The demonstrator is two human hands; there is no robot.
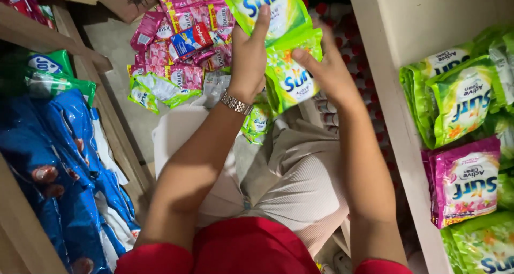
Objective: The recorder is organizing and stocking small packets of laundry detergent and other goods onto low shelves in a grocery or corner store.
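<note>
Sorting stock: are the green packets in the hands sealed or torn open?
Cannot tell: the green packets look plump, but both hands and the frame hide their edges.

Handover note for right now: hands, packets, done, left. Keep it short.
Left hand: grip on the upper green detergent packet.
Right hand: fingers on the lower green detergent packet; both packets are up over the lap.
Done: green and pink packets already sit on the white shelf at right.
Left: loose pink sachets and more green ones lie on the floor ahead.
</note>
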